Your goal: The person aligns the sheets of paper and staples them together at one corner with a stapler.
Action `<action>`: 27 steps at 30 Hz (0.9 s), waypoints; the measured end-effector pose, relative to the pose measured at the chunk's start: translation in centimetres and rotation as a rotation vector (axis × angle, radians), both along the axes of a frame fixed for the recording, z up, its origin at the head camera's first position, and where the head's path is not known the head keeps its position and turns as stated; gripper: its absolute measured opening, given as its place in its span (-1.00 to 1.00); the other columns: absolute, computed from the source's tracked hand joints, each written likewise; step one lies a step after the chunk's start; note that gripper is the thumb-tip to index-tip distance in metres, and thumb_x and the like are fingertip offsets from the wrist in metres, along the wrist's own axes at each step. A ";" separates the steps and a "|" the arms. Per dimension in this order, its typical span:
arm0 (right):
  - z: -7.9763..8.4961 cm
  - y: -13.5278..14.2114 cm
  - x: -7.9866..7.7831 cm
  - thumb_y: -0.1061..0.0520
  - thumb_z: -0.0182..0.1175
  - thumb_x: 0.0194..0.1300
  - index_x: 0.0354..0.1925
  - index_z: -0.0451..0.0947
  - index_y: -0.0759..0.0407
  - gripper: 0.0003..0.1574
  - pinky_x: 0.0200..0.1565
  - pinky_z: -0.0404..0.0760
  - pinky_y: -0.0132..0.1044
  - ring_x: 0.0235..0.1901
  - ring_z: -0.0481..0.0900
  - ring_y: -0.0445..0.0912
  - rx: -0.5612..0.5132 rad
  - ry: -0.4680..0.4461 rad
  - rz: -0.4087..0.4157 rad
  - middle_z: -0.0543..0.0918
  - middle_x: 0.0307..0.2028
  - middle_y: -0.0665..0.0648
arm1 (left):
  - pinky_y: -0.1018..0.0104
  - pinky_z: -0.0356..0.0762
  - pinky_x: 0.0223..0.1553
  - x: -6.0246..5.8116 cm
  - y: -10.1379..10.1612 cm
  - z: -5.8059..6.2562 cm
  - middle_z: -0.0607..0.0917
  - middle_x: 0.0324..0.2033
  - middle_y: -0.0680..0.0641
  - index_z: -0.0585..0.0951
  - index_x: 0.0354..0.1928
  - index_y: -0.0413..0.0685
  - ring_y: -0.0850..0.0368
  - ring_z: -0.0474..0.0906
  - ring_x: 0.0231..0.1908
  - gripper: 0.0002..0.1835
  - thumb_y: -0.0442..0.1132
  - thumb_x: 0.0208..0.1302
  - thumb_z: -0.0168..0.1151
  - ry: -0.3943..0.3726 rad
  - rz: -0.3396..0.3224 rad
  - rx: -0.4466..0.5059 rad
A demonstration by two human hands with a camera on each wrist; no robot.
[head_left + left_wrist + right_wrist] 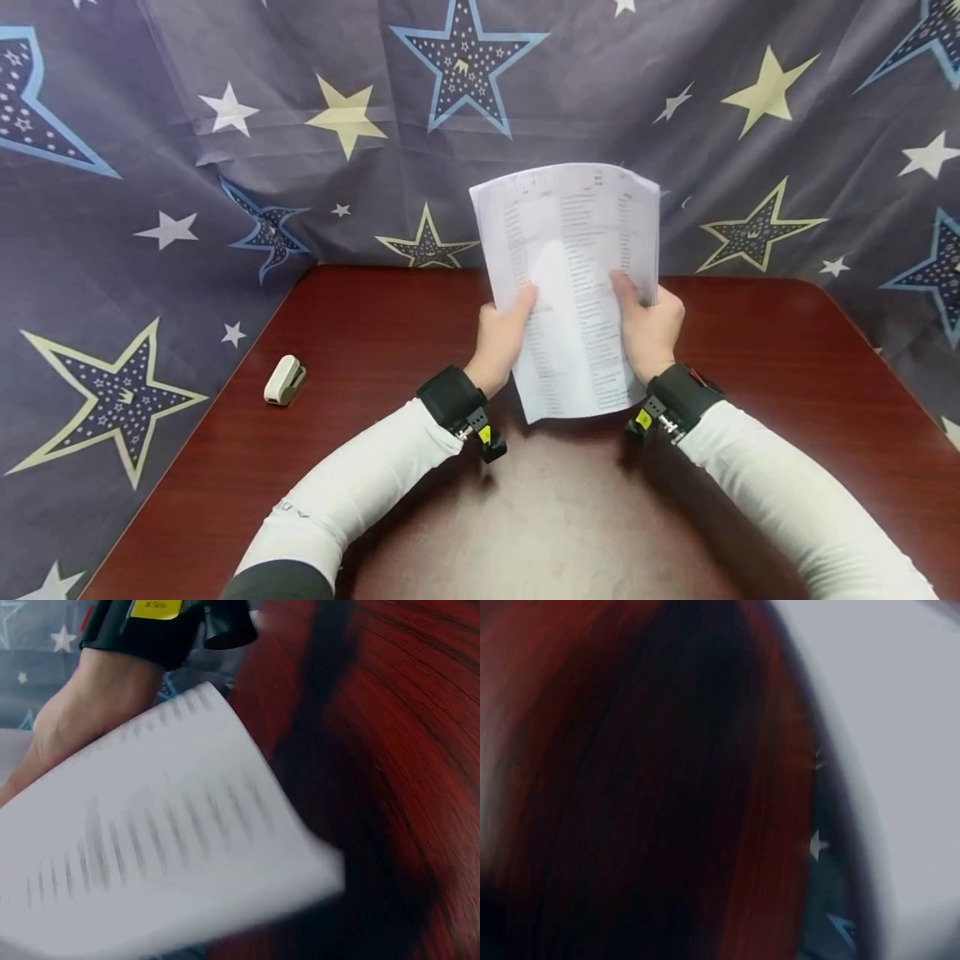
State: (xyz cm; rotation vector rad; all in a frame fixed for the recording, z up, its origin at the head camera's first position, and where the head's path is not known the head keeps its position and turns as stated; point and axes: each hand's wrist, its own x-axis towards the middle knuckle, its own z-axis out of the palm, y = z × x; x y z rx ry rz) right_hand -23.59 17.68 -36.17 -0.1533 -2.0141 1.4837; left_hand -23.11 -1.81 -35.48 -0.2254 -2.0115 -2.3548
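A stack of printed paper sheets (pixel 577 333) is held up above the table in the head view, slightly bowed, with columns of small text on its front. My left hand (pixel 504 337) grips its left edge, thumb across the front. On the opposite edge my right hand (pixel 649 329) grips it the same way; the fingers of both hands are hidden behind the sheets. In the left wrist view the paper (pixel 150 832) is blurred, with the left hand (pixel 90 705) behind its edge. Blurred white paper (pixel 900 750) fills the right side of the right wrist view; no hand shows there.
A small white stapler (pixel 285 380) lies near the left edge of the dark red wooden table (pixel 375 333). A grey star-patterned cloth (pixel 285 75) hangs behind the table and along its sides.
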 end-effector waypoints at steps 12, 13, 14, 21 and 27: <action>-0.7 4.0 -0.9 -0.47 0.16 0.19 -0.11 0.64 0.29 -0.15 -0.45 0.45 -0.17 -0.53 0.55 0.03 0.434 -0.352 0.199 0.68 -0.45 0.22 | 0.13 0.62 -0.38 0.4 -4.8 -2.6 0.76 -0.29 -0.14 0.62 -0.03 -0.28 0.09 0.71 -0.43 -0.63 -0.08 0.46 0.07 -0.001 -0.586 -0.638; -0.9 4.1 -0.9 -0.47 0.15 0.20 -0.08 0.63 0.28 -0.15 -0.46 0.45 -0.16 -0.53 0.55 0.03 0.465 -0.375 0.217 0.68 -0.44 0.21 | 0.11 0.62 -0.38 0.5 -5.6 -2.7 0.76 -0.28 -0.12 0.61 -0.03 -0.28 0.07 0.71 -0.43 -0.63 -0.08 0.46 0.07 -0.004 -0.612 -0.669; -1.1 4.3 -1.0 -0.48 0.14 0.20 -0.08 0.63 0.28 -0.14 -0.45 0.43 -0.16 -0.53 0.54 0.03 0.497 -0.390 0.221 0.68 -0.45 0.21 | 0.12 0.62 -0.39 0.7 -6.6 -2.7 0.76 -0.28 -0.11 0.62 -0.04 -0.28 0.07 0.71 -0.43 -0.64 -0.08 0.46 0.07 -0.005 -0.627 -0.695; -2.3 5.5 -0.6 -0.47 0.11 0.23 -0.09 0.63 0.28 -0.15 -0.46 0.38 -0.17 -0.54 0.50 0.01 0.602 -0.452 0.236 0.66 -0.48 0.17 | 0.24 0.58 -0.40 0.7 -13.9 -2.6 0.75 -0.28 -0.12 0.63 -0.03 -0.29 0.02 0.71 -0.42 -0.68 -0.15 0.42 0.14 0.095 -0.531 -0.888; -2.4 5.4 -0.4 -0.47 0.10 0.24 -0.15 0.65 0.27 -0.17 -0.47 0.36 -0.17 -0.56 0.50 0.00 0.633 -0.466 0.250 0.64 -0.54 0.14 | 0.04 0.51 -0.10 -0.1 -21.2 -1.1 0.73 -0.23 -0.12 0.66 -0.01 -0.17 -0.04 0.66 -0.18 -0.67 -0.07 0.39 0.16 0.231 -0.238 -1.265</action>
